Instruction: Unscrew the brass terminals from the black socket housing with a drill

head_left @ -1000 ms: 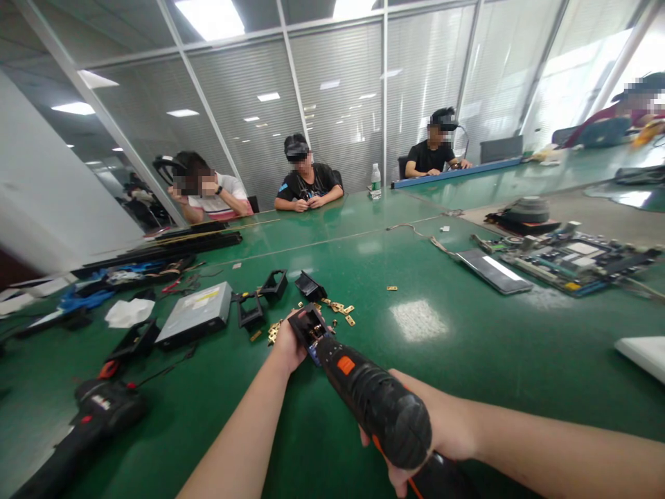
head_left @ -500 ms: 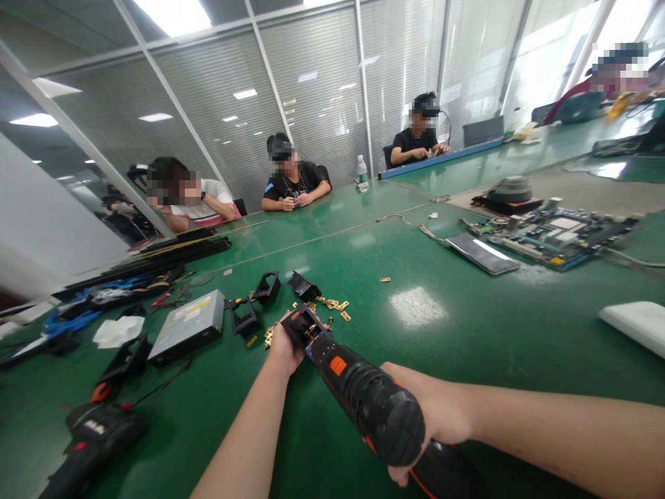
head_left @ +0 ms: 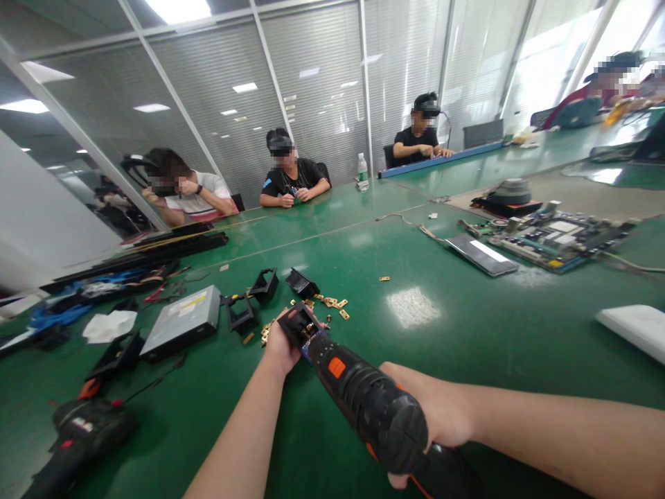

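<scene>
A small black bracket (head_left: 297,324) sits at the near middle of the green table (head_left: 467,333), gripped in the left hand (head_left: 278,345). The fingers are curled shut around its near side, thumb and palm under it, so the part is tilted up off the table toward the camera. Brass bits show inside its open face.

The nose of a black drill (head_left: 371,409) with an orange switch presses into that open face. The right hand (head_left: 433,416) is closed tight around the drill's handle, fingers wrapped under the body, and the tool slants from lower right up to the bracket.

Just beyond the bracket lie scattered brass pieces (head_left: 332,303), and one more brass piece (head_left: 384,278) rests apart to the right. Two other black brackets (head_left: 264,285) and a black wedge (head_left: 301,283) stand just behind them. To the left is a grey optical drive (head_left: 179,326), then a white tissue (head_left: 108,324) and a tangle of cables (head_left: 93,291). A second drill (head_left: 77,433) lies at the near left edge.

Far right there is a circuit board (head_left: 555,239) with a flat metal plate (head_left: 481,254) beside it, and a white slab (head_left: 634,326) near the edge. Three people (head_left: 291,177) sit at the far side, a water bottle (head_left: 362,171) between two of them.
</scene>
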{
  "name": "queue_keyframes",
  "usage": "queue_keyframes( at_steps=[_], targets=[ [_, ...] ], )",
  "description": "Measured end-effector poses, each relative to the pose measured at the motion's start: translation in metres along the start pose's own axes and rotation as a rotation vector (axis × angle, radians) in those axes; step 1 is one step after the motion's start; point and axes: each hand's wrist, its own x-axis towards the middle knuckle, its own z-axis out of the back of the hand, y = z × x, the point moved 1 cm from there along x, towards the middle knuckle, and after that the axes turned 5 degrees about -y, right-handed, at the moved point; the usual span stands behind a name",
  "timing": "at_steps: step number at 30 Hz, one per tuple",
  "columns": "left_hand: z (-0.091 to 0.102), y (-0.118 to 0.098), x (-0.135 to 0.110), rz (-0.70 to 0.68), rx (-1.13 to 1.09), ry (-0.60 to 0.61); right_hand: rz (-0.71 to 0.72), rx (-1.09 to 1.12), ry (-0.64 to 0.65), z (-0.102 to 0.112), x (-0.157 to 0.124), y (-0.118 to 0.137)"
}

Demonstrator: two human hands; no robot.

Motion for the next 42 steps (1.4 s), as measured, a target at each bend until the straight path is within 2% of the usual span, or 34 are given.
queue_keyframes(
  at_steps=[5, 12, 21, 28, 34, 38, 42],
  targets=[
    [-0.001, -0.0004, -0.0005, 0.005, 0.001, 0.007, 0.005, -0.008, 0.015, -0.0004, -0.0009, 0.0021],
    [-0.0022, -0.0005, -0.0015, -0.001, 0.002, -0.004, 0.033, -0.044, -0.027, 0.0026, -0.0003, -0.0038],
    [-0.0007, -0.0006, 0.0003, 0.001, -0.005, 0.003, 0.046, -0.049, 0.038, 0.0005, 0.0001, 0.003],
    [-0.0011, 0.0001, 0.0003, 0.024, -0.029, -0.027, 0.078, -0.082, 0.019, 0.0017, -0.0005, 0.0016],
    [0.0032, 0.0017, 0.0031, 0.044, -0.033, 0.011, 0.094, -0.119, 0.029, 0.0008, -0.0005, 0.004],
    [0.003, 0.0024, 0.0039, 0.01, -0.004, 0.019, 0.109, -0.122, -0.008, 0.0003, -0.0016, 0.0054],
    [0.0002, 0.002, 0.0033, -0.02, 0.014, 0.029, 0.08, -0.104, 0.011, -0.0003, -0.0027, 0.0036]
  ],
)
